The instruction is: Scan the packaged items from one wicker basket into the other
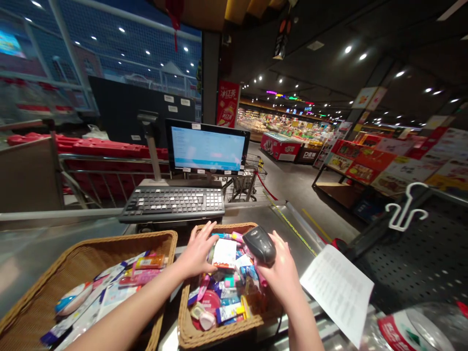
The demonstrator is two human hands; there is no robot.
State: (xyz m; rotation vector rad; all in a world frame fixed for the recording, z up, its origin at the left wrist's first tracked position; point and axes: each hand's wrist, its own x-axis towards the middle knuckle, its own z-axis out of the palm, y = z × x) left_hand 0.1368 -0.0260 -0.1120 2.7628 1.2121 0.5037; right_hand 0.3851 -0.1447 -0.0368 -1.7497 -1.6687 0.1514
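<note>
My right hand (276,261) is wrapped round the handle of a black barcode scanner (260,243), held above the right wicker basket (190,339). In that basket lie several small packaged goods in bright colours. My left hand (199,251) reaches over the basket's far left part, its thumb and fingers gripping the side of a small white box (224,253) with an orange-red edge. The box's printed face is turned up, close to the scanner's head. To the left, under my forearm, another wicker basket (170,239) holds a few long packets, a pink item and a blue-white one.
A keyboard (175,202) and a lit monitor (208,148) stand behind the baskets. At the right lie a printed sheet (338,287) and wrapped bottles (413,329). A white hanger (405,207) hangs on a dark perforated panel (431,248). Shopping carts stand beyond the counter.
</note>
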